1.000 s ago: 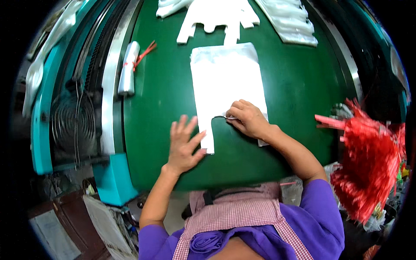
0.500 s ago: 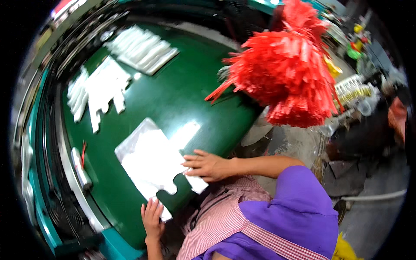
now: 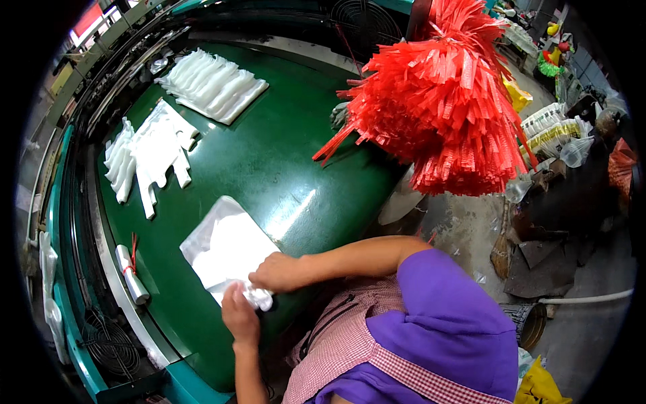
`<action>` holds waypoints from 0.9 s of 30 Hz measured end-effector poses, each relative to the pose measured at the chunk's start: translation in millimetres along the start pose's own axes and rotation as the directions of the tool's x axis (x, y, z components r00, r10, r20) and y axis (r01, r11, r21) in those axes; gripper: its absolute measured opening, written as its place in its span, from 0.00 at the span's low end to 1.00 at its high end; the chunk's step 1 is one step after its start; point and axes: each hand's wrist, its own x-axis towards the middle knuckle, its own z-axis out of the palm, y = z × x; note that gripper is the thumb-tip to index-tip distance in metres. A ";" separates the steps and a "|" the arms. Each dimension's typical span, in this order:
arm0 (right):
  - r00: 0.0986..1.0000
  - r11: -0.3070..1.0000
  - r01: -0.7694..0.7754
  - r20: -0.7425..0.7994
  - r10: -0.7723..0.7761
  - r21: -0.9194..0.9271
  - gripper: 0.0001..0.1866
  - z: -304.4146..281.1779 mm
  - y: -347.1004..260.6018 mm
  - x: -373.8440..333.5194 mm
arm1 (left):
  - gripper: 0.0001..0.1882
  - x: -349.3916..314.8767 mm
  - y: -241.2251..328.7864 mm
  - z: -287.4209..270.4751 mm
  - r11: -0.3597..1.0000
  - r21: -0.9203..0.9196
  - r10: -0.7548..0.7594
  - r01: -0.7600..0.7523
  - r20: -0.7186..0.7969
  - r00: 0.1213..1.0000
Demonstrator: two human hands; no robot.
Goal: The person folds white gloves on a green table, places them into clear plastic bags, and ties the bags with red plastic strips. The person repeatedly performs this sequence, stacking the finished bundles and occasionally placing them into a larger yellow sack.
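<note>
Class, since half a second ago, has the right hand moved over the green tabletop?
Yes: the right hand has moved left over the green tabletop, closer to the tied plastic roll near its left edge.

Through the head camera I get a thick bundle of red strips hiding part of the green surface's right edge. Beyond it I see 1 straw broom near a white pipe on the grey floor, and 1 yellow bag at lower right.
</note>
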 end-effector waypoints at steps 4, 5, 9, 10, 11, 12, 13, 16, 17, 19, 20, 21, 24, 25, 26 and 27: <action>0.958 0.918 0.238 -0.078 -0.275 -0.318 0.20 20.8 4.5 -5.5 | 0.20 -26.5 47.6 -12.4 0.980 0.109 0.151 -0.167 0.144 0.978; 0.902 0.857 0.242 -0.219 -0.371 -0.454 0.24 23.0 12.6 -7.0 | 0.20 -23.0 44.4 -7.7 0.985 0.050 0.156 -0.163 0.115 0.981; 0.999 0.972 0.006 -0.049 -0.018 -0.234 0.30 -12.1 34.8 33.5 | 0.12 0.7 4.9 4.1 0.980 -0.188 -0.037 0.068 0.163 0.986; 1.000 0.999 0.019 -0.005 -0.020 -0.027 0.30 -17.6 29.4 42.0 | 0.11 22.7 -2.5 -5.2 0.895 -0.204 -0.297 0.396 0.387 0.873; 0.998 0.982 0.034 0.045 -0.043 0.186 0.31 -22.7 17.0 44.2 | 0.10 28.1 -21.8 -0.7 0.847 -0.289 -0.308 0.447 0.419 0.854; 0.985 0.988 0.130 0.100 -0.138 0.080 0.32 -36.0 -3.0 35.8 | 0.09 30.9 -45.2 7.8 0.783 -0.367 -0.327 0.503 0.445 0.834; 0.975 0.976 0.218 0.044 -0.218 0.015 0.34 -24.3 -4.3 29.7 | 0.08 38.3 -53.3 16.6 0.715 -0.441 -0.326 0.543 0.476 0.817; 0.968 0.948 0.151 -0.152 -0.199 -0.279 0.37 8.9 22.2 3.2 | 0.16 45.1 -29.4 9.6 0.995 0.049 -0.080 0.081 -0.027 0.996; 0.971 0.953 0.146 -0.146 -0.189 -0.265 0.37 8.6 26.0 2.5 | 0.17 40.0 -17.7 5.3 0.997 0.077 0.001 -0.004 0.034 0.999; 0.977 0.965 0.140 -0.127 -0.170 -0.220 0.36 14.7 28.6 -2.0 | 0.18 21.3 10.1 -6.0 0.979 0.115 0.145 -0.166 0.175 0.974; 0.973 0.975 0.180 -0.124 -0.196 -0.130 0.33 9.5 19.8 -5.4 | 0.18 18.0 15.8 -7.8 0.971 0.187 0.116 -0.146 0.163 0.980; 0.938 0.967 0.253 -0.235 -0.255 -0.040 0.31 8.3 10.6 -14.3 | 0.18 21.6 15.8 -9.2 0.982 0.160 0.068 -0.102 0.207 0.976; 0.875 0.862 0.356 -0.453 -0.173 0.360 0.23 11.4 -17.7 -50.2 | 0.18 35.0 3.0 -5.5 0.992 0.113 -0.082 0.047 0.325 0.942; 0.908 0.760 0.291 -0.418 -0.028 0.581 0.21 12.2 -26.3 -62.2 | 0.18 39.4 -2.7 -3.1 0.989 0.126 -0.124 0.082 0.372 0.920; 0.961 0.432 0.021 -0.138 0.241 0.902 0.20 13.1 -30.6 -66.1 | 0.18 40.6 -12.6 -4.2 0.992 0.054 -0.127 0.116 0.340 0.932; 0.899 -0.014 -0.263 0.250 0.359 0.965 0.20 11.5 -29.1 -66.9 | 0.18 41.5 -21.9 -4.9 0.990 -0.025 -0.126 0.140 0.305 0.944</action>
